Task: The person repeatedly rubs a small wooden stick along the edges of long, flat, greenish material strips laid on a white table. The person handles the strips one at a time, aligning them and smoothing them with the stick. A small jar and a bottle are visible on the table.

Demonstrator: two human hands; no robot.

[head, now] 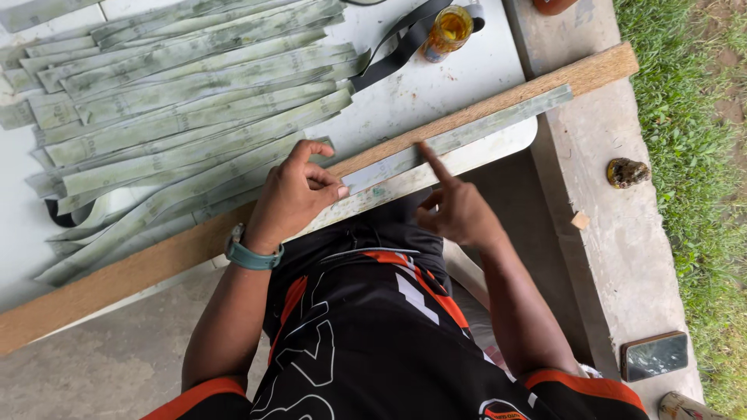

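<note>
Here the left hand (299,190) sits at frame centre with fingers curled, thumb and forefinger pinching down the near end of a grey-green strip (459,136) laid along a long wooden batten (498,99). The right hand (459,210) holds nothing; its forefinger alone is stretched out, tip pressing the strip flat, the other fingers folded. The strip runs from centre toward the upper right, lying on the batten. It looks thin, light and limp, likely to curl or slide unless pinned, so flat finger pressure along its length or a pinch at the end suits it. A heap of similar strips (179,93) fills the upper left on the white table (482,58), a small jar (447,31) at top centre.
</note>
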